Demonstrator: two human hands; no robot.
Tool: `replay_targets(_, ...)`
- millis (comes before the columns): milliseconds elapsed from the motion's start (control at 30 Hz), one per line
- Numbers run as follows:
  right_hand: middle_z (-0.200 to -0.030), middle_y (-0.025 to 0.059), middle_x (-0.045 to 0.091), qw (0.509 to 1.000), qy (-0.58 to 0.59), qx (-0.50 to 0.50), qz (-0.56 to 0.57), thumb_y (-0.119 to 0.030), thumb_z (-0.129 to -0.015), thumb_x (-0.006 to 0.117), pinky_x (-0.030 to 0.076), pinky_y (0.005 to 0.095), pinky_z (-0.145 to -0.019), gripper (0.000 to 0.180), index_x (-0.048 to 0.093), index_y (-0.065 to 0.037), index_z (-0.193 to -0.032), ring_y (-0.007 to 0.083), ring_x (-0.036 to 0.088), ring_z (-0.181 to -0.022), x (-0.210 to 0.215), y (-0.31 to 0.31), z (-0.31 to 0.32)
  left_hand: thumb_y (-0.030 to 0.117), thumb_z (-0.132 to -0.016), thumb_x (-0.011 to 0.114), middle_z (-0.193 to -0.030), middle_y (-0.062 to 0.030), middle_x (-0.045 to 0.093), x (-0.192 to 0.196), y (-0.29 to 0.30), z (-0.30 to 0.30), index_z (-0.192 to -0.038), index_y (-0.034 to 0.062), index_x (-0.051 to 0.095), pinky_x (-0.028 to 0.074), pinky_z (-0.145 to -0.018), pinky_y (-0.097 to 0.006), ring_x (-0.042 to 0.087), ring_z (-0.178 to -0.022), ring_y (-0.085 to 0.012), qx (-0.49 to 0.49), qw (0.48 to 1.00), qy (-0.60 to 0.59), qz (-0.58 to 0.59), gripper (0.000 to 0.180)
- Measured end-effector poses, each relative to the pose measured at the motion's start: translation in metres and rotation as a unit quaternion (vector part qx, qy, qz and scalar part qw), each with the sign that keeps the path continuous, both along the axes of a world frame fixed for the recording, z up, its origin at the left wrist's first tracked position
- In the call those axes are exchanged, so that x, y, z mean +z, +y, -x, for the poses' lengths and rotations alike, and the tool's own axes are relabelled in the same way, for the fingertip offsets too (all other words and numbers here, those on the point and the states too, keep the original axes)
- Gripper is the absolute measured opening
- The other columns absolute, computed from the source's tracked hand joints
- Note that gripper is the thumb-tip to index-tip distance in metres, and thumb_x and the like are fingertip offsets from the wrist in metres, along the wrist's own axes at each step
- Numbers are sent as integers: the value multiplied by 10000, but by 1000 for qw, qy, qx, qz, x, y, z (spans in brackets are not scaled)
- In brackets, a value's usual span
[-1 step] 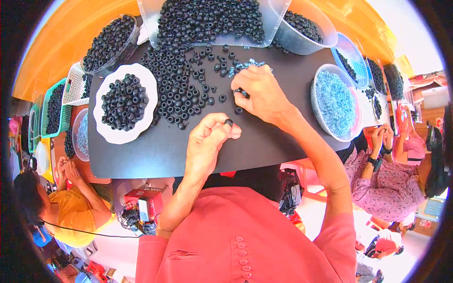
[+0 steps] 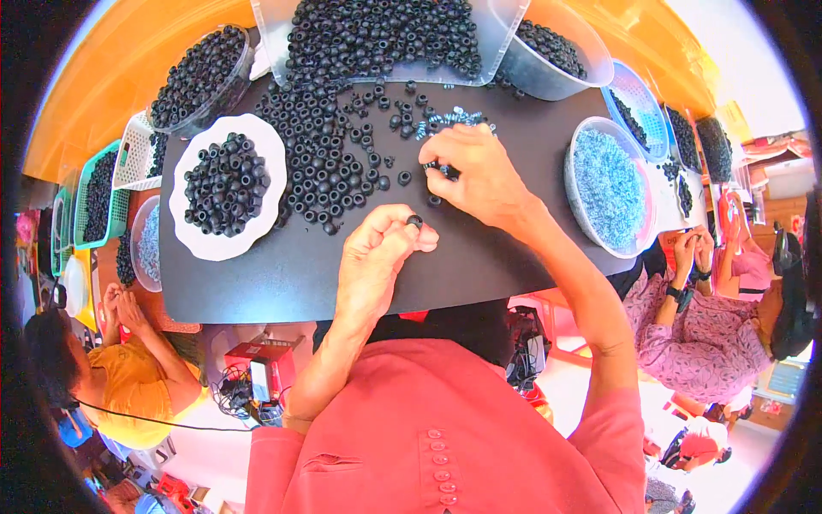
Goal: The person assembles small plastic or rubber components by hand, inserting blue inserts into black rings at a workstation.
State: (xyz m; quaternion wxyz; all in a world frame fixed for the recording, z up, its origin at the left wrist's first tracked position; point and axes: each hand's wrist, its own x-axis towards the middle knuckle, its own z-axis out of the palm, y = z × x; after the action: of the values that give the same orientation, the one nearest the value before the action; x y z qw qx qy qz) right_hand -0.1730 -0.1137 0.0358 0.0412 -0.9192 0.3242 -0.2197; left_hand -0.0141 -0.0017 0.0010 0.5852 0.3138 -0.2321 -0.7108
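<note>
My left hand is closed above the dark table, its thumb and fingers pinching a small round black cap-like piece with a hole. Farther right, my right hand has its fingers curled in a pinch around a small dark piece, partly covered by the fingers. Just beyond its knuckles lies a little heap of small light-blue pieces. Loose black round pieces are spread to the left of both hands, and a single black piece lies between them.
A white scalloped plate of black pieces sits at left. At the back, a clear bin spills black pieces onto the table. To the right stands a tub of light-blue pieces. Co-workers sit on both sides, one in a yellow shirt.
</note>
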Motion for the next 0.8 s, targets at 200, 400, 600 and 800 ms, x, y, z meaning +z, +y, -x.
replay_targets(200, -782, 38, 652, 889, -259, -25, -377, -21, -765, 663, 476, 242, -666, 122, 677, -22, -887, 77, 594, -731, 6, 36, 5, 40, -909, 528, -880, -87, 650, -2, -2, 0, -1028, 7, 569, 501, -810, -295, 622, -819, -150, 6, 1000, 6, 6, 130)
replay_targets(400, -796, 76, 653, 900, -300, 28, -314, -28, -819, 613, 503, 261, -635, 124, 679, -9, -923, 139, 639, -685, -2, 53, 2, 23, -910, 524, -881, -72, 649, -4, -1, 3, -1050, 0, 570, 505, -792, -284, 623, -803, -138, 16, 1000, -17, 9, 149)
replay_targets(600, -821, 81, 625, 910, -306, 25, -279, 24, -842, 558, 497, 246, -603, 155, 666, -6, -951, 123, 628, -653, 1, 66, -6, 4, -905, 527, -883, -52, 638, -9, 1, 5, -1059, 5, 572, 495, -778, -260, 610, -801, -113, 9, 995, -85, 55, 160)
replay_targets(800, -760, 66, 620, 870, -338, -102, -345, -11, -820, 602, 484, 248, -574, 66, 645, -12, -870, 115, 604, -601, -8, 59, -12, -16, -888, 530, -867, -28, 620, 0, 9, 10, -1011, 13, 569, 485, -775, -241, 596, -811, -91, -11, 984, -171, 49, 133)
